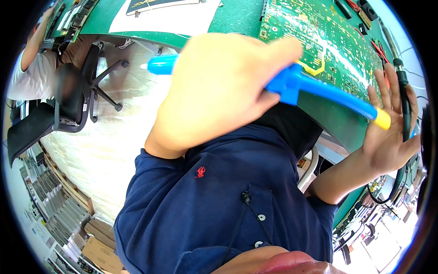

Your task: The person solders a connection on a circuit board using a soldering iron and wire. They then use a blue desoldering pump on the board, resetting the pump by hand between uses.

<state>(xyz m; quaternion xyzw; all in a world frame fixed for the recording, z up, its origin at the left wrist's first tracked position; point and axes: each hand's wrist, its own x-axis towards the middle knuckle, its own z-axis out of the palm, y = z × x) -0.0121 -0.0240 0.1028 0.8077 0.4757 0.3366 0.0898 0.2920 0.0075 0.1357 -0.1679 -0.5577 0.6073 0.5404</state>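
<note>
My left hand is closed round a blue desoldering pump, its thumb by the raised button part. The pump's white tip points left, and its yellow end reaches right, in front of my right palm. Whether that end touches the palm I cannot tell. My right hand has its fingers spread and the palm turned toward the pump. A soldering iron with a black handle runs between its fingers, metal end up, cable hanging below. Beyond the hands a large green circuit board lies on the bench.
The bench has a green top; a white sheet lies on it with a dark board. Red leads lie at right. At left a person sits on a black chair. Cardboard boxes stand lower left.
</note>
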